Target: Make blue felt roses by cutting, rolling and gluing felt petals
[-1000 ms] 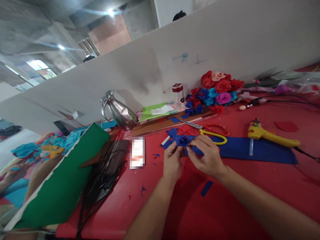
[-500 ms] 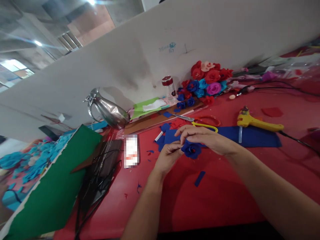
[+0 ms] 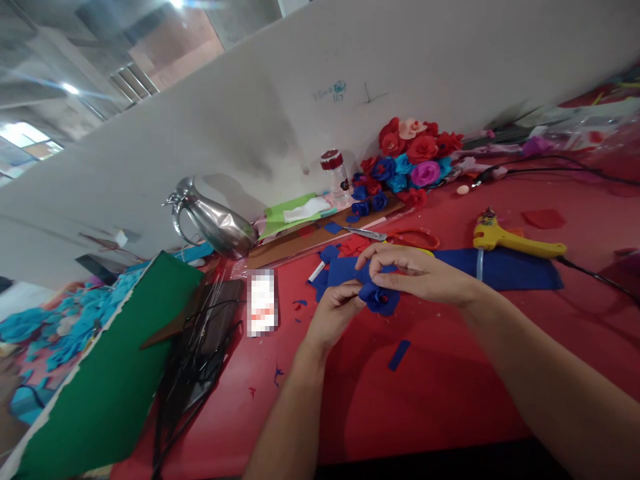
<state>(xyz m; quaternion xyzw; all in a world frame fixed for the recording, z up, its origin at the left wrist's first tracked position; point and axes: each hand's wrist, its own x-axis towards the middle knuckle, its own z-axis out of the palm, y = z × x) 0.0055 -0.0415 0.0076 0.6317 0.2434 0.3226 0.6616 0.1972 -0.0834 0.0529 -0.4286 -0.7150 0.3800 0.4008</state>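
Between my hands is a dark blue paper flower (image 3: 381,301), its open face tilted toward me. My left hand (image 3: 336,312) is closed around the flower's base on its left side. From above and to the right, my right hand (image 3: 407,270) reaches over it, thumb and fingers pinching an upper petal. Under and behind the hands lies blue crepe paper (image 3: 515,270). Scissors (image 3: 413,239) with red and yellow handles rest just beyond my right hand, partly covered by it.
A yellow glue gun (image 3: 520,241) lies on the blue paper at right, its cord trailing off. A metal jug (image 3: 217,223), a lidded glass bottle (image 3: 337,177) and finished paper flowers (image 3: 423,150) stand along the wall. A phone (image 3: 263,303) and green sheet (image 3: 105,373) are at left.
My right hand's thumb and fingers have closed on an upper petal, which now looks lifted. The flower has tipped slightly and shifted a little to the left.
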